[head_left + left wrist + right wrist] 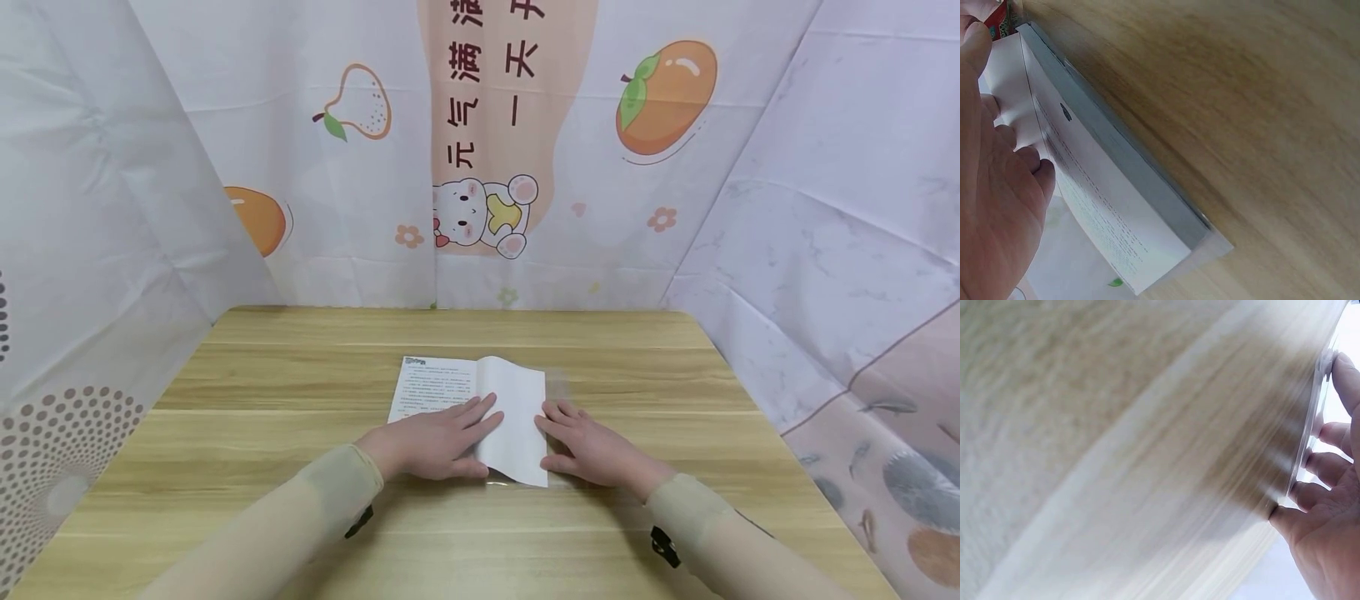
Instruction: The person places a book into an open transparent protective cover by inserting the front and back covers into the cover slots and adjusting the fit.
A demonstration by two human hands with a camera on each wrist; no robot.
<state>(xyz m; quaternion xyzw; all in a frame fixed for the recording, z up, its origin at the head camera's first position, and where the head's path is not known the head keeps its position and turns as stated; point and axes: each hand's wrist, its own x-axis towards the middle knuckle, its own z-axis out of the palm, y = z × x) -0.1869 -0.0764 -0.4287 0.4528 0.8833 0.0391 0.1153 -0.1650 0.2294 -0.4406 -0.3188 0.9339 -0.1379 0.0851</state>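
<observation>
An opened book (435, 385) lies on the table, its printed page at the left and a blank white sheet (517, 408) at the right. Across the lower part of the printed page rests my left hand (441, 440), fingers extended toward the white sheet. In the left wrist view the thick grey page block (1116, 137) shows beside that hand. My right hand (592, 448) touches the right side, fingertips at the sheet's edge and on a clear plastic cover (557, 385). The right wrist view shows its fingers along the plastic edge (1305, 440).
The wood-grain table (285, 375) extends around the book on all sides. A printed curtain (360, 183) hangs behind the table's far edge, with further cloth at both sides. A dark wrist strap (663, 546) shows beneath the right sleeve.
</observation>
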